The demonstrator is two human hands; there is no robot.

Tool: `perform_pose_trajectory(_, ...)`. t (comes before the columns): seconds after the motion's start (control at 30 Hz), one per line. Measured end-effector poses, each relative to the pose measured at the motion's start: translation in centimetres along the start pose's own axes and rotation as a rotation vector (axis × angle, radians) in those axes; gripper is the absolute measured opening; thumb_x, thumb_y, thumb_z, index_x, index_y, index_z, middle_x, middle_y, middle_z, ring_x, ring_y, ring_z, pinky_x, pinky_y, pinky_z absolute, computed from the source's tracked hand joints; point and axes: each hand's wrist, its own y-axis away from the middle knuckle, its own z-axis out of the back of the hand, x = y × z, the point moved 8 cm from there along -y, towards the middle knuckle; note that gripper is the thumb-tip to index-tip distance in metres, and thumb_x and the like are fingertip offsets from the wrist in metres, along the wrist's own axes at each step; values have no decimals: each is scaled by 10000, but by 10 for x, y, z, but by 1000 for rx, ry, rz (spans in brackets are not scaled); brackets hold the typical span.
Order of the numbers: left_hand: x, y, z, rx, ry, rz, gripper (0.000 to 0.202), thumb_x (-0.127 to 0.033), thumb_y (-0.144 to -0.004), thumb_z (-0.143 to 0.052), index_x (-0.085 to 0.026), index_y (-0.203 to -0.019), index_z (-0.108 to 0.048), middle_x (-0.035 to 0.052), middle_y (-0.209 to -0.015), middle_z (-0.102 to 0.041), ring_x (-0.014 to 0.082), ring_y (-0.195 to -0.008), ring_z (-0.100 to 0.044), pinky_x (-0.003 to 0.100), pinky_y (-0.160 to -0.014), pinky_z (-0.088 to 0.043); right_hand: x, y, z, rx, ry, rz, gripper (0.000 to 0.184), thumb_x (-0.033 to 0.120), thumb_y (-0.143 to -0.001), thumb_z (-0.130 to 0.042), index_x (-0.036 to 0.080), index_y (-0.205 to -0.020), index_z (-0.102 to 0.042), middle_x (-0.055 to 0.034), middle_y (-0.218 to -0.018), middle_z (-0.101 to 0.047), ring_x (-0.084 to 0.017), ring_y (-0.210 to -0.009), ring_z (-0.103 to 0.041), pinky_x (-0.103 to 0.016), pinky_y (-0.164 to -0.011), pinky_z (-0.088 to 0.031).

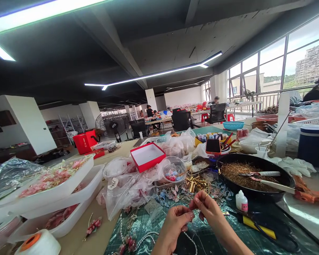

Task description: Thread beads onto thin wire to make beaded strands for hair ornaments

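Over the green cutting mat, my left hand and my right hand meet with fingertips pinched close together. Whatever sits between the fingers is small and hidden; I cannot make it out. A white braided cord with pink-red flowers lies on the mat, and part of it passes under my left hand. Just beyond my fingers are loose blue and pink petals and a pile of gold metal pieces. A small glue bottle stands right of my right hand.
Stacked white trays of pink flowers and a thread spool fill the left. A black pan of brown wire-like bits holds pliers. Behind are plastic bags, a red box lid and a phone. Yellow-black scissors lie right.
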Motion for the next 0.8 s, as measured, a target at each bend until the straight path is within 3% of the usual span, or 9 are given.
perform_pose_trajectory(0.13,10,0,1,-14,-17,44,176,-252,-523,-718,-141,-613,-615,-27,-576,-522,74,-529,-395,207,-448,-207,2,-10,10,-54,-73,18,303,490,-682,-575,216,-660,-446,58,-523,-505,-77,-417,-368,-211,-365,-221)
perform_pose_trajectory(0.27,19,0,4,-19,10,75,199,-268,-513,-720,-149,-630,-611,-35,-571,-515,71,-523,-397,202,-443,-209,18,-15,22,-69,-163,-10,245,460,-734,-535,233,-737,-441,55,-620,-499,-96,-538,-470,-197,-398,-252)
perform_pose_trajectory(0.37,20,-1,3,22,19,83,187,-265,-543,-701,-152,-659,-607,-32,-581,-518,73,-537,-418,197,-439,-217,24,-16,22,-41,-203,-37,228,448,-754,-516,234,-762,-439,55,-607,-494,-88,-498,-463,-198,-392,-244)
perform_pose_trajectory(0.53,18,0,-2,106,0,80,110,-249,-643,-605,-152,-693,-586,-11,-604,-551,86,-556,-468,192,-423,-213,31,-23,23,-43,-252,-8,226,425,-754,-530,222,-752,-431,90,-540,-385,-31,-390,-298,-181,-362,-172)
perform_pose_trajectory(0.8,16,2,-7,194,-34,110,78,-242,-702,-529,-167,-718,-546,26,-640,-612,127,-616,-544,191,-430,-262,39,-47,54,-150,-248,76,260,419,-701,-594,222,-727,-427,87,-537,-397,-42,-392,-313,-170,-339,-181)
